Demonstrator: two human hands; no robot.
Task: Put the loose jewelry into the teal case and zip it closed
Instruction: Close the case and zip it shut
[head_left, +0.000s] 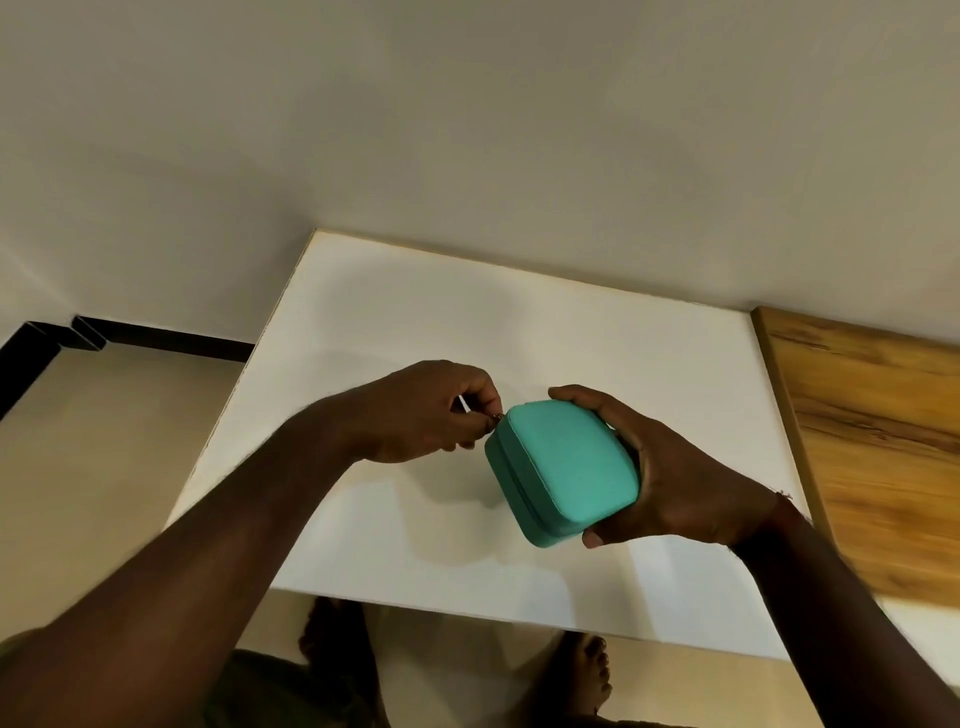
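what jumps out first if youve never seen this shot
The teal case stands out at mid-frame, held above the white table with its lid down. The right hand grips its right side, while the left hand pinches the small zip pull at the case's upper left corner.

White tabletop (415, 322) lies bare around the lifted teal case (563, 470)

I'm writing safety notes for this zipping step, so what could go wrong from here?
1. The teal case is held tilted in the air by the right hand alone, gripped by its edges; a hard tug on the zipper could twist it loose and drop it onto the white table.
2. The left hand pinches only the small zipper pull, so the fingertips could slip off.
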